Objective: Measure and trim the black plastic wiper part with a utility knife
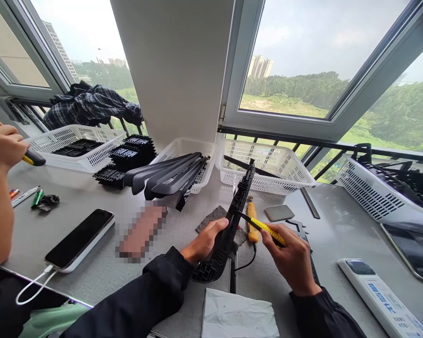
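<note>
My left hand [204,241] is closed around the lower part of a long black plastic part [238,206], which stands tilted upward from the grey table [338,220]. My right hand [291,256] grips a yellow-handled tool [266,229] like a pen, its dark tip touching the side of the black part. A second yellow utility knife [252,220] lies on the table just behind the tool. A grey cloth pad [211,217] lies under the part.
White baskets [268,164] along the window hold black parts [169,176]. A phone [79,239] on a charging cable lies left, a remote [380,293] right, white paper [238,314] in front. Another person's hand [2,145] at far left holds a yellow-black tool.
</note>
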`<state>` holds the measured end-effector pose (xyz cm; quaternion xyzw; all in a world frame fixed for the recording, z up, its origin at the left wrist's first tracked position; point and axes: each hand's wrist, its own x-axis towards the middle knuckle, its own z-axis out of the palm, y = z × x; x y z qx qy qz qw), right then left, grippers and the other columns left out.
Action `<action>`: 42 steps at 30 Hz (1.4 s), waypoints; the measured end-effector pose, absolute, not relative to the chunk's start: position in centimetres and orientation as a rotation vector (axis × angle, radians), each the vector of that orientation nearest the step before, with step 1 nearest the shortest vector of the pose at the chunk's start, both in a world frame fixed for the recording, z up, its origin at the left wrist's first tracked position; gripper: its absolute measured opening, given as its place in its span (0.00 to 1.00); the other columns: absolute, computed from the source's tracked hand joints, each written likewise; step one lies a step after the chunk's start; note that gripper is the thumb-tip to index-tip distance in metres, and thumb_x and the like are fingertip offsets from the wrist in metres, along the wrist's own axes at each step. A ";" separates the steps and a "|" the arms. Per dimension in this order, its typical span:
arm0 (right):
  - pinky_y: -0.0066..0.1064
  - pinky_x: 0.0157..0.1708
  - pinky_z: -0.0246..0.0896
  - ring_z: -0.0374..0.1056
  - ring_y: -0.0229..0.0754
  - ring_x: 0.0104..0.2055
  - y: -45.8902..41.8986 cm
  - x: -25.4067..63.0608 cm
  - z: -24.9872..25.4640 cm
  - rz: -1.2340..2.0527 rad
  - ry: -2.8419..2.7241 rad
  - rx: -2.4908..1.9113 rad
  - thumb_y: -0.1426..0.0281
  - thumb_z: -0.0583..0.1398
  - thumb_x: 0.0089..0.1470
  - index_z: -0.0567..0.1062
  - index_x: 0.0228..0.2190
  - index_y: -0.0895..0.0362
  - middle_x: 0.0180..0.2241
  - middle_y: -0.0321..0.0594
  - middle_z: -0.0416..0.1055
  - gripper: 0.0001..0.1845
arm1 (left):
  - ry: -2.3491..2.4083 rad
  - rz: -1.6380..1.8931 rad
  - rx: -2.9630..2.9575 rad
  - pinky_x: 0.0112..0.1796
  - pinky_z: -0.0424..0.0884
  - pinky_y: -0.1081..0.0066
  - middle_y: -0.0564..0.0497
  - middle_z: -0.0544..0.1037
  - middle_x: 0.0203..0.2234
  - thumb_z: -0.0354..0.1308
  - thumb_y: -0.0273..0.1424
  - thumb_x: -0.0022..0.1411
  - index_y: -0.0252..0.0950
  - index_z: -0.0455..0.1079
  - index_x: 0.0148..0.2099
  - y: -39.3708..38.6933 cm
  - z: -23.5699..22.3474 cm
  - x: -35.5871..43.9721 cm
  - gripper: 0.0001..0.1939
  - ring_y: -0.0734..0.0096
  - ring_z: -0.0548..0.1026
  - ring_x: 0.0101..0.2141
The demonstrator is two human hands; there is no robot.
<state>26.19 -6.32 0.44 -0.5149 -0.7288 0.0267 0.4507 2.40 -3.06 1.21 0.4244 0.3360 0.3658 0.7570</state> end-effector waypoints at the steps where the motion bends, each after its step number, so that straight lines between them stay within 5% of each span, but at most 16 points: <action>1: 0.33 0.35 0.69 0.77 0.44 0.33 -6.3 26.2 0.5 0.054 -1.801 -1.270 0.64 0.62 0.69 0.82 0.38 0.53 0.34 0.39 0.81 0.09 | 0.726 0.786 0.912 0.25 0.58 0.72 0.53 0.69 0.24 0.64 0.61 0.59 0.31 0.79 0.43 -2.9 1.0 2.4 0.34 0.73 0.62 0.22; 13: 0.31 0.32 0.68 0.72 0.41 0.30 -7.4 24.4 1.3 0.280 -1.996 -1.010 0.75 0.62 0.64 0.80 0.39 0.53 0.30 0.36 0.76 0.06 | 0.827 0.931 0.898 0.26 0.58 0.71 0.54 0.71 0.22 0.65 0.60 0.61 0.30 0.82 0.46 -1.7 0.6 1.7 0.34 0.73 0.63 0.23; 23: 0.28 0.32 0.68 0.74 0.39 0.30 -7.4 24.2 1.0 0.349 -2.000 -1.012 0.75 0.62 0.62 0.79 0.37 0.53 0.30 0.35 0.78 0.06 | 0.834 0.913 0.760 0.23 0.56 0.73 0.54 0.72 0.23 0.69 0.63 0.54 0.30 0.81 0.50 -1.7 0.7 1.6 0.41 0.75 0.64 0.22; 29: 0.29 0.29 0.65 0.72 0.39 0.27 -6.6 26.2 0.9 0.180 -1.802 -1.241 0.68 0.64 0.65 0.80 0.35 0.53 0.30 0.34 0.78 0.06 | 0.792 0.879 0.782 0.22 0.53 0.73 0.55 0.69 0.21 0.67 0.62 0.57 0.30 0.82 0.49 -2.1 0.6 2.1 0.39 0.75 0.59 0.21; 42: 0.29 0.35 0.66 0.71 0.39 0.32 -7.1 24.9 0.2 0.337 -1.959 -1.032 0.74 0.64 0.67 0.79 0.40 0.52 0.32 0.34 0.76 0.05 | 0.789 0.832 0.904 0.26 0.61 0.72 0.50 0.74 0.23 0.60 0.67 0.61 0.29 0.82 0.45 -2.9 -0.3 2.7 0.41 0.72 0.67 0.23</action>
